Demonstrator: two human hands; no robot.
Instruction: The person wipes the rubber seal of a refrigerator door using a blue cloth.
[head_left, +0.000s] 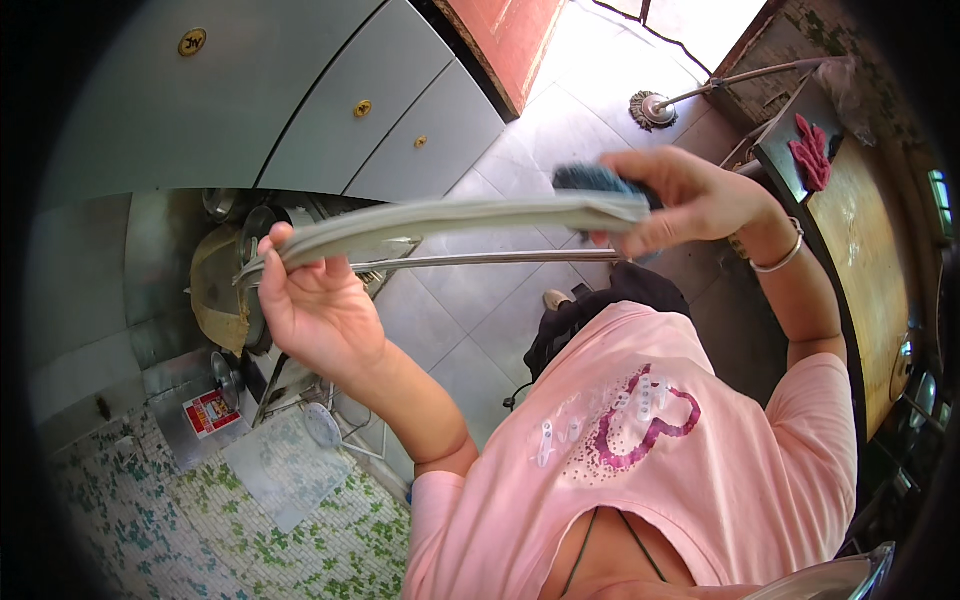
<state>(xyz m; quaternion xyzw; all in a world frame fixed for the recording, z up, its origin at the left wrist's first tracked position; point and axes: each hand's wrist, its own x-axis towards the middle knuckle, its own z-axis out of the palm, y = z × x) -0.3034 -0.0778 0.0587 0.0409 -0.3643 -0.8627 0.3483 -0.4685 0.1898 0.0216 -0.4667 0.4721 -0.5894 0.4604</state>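
Observation:
A long, pale, flat strip (450, 217), blurred and slightly bowed, spans the space between both hands. Its left end is pinched between the thumb and fingers of my left hand (319, 300). My right hand (686, 199), with a bracelet at the wrist, is curled round a dark blue, bristly or fuzzy item (589, 180) at the strip's right end; whether it is a brush or a cloth I cannot tell. Below the strip runs a thin metal rod (487, 259), its left end behind my left hand and its right end near my right hand's fingers.
Grey cabinets (360, 60) stand at upper left, above a pan with a brownish rim (217, 292). A round mop head (654, 110) rests on the tiled floor (480, 300). A red cloth (810, 154) lies by a wooden board (862, 270) at right.

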